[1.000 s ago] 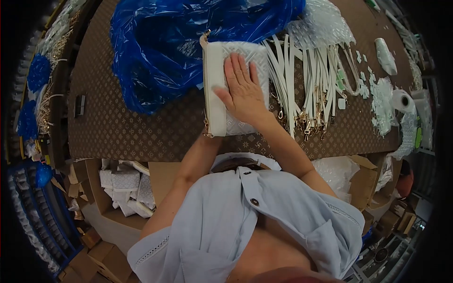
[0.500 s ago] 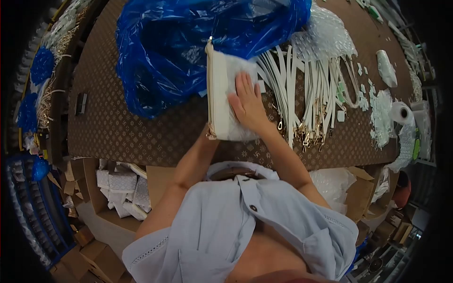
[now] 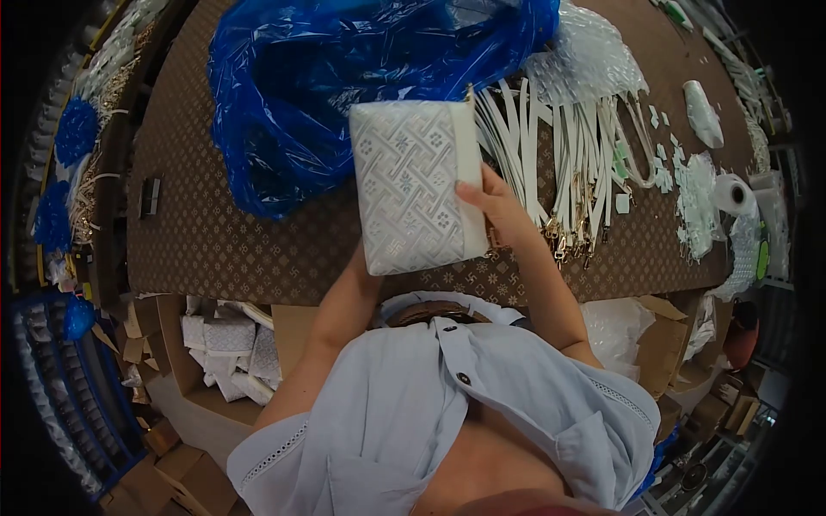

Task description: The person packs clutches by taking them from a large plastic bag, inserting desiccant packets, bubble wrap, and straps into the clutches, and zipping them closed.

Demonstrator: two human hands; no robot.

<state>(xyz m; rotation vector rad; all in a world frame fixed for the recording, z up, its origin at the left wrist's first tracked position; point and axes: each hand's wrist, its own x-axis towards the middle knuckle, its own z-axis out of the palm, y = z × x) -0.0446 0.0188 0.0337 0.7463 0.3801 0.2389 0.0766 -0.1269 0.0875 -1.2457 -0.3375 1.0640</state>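
Above the counter [image 3: 224, 249], the pouch [image 3: 409, 185] has flipped, its plain band now rightmost and gripped by the right hand [image 3: 502, 206]; the hidden left hand's hold cannot be told. Open room lies left, straps [image 3: 572, 163] close right.

That big table [image 3: 249, 258] under the right hand [image 3: 499, 206] has a brown covering printed all over with small pale motifs. Ahead of the hand and off to its left, a crumpled heap of glossy blue plastic [image 3: 258, 146] sprawls across it. Just to the hand's right, white straps [image 3: 572, 172] lie in a loose bunch, gold-coloured clasps [image 3: 564, 245] at their near ends; beyond those sits bubbly clear wrap [image 3: 594, 60]. Well right of the hand there's a scatter of little pale tags [image 3: 662, 168], and, far to its left, a small dark rectangular piece [image 3: 150, 196].
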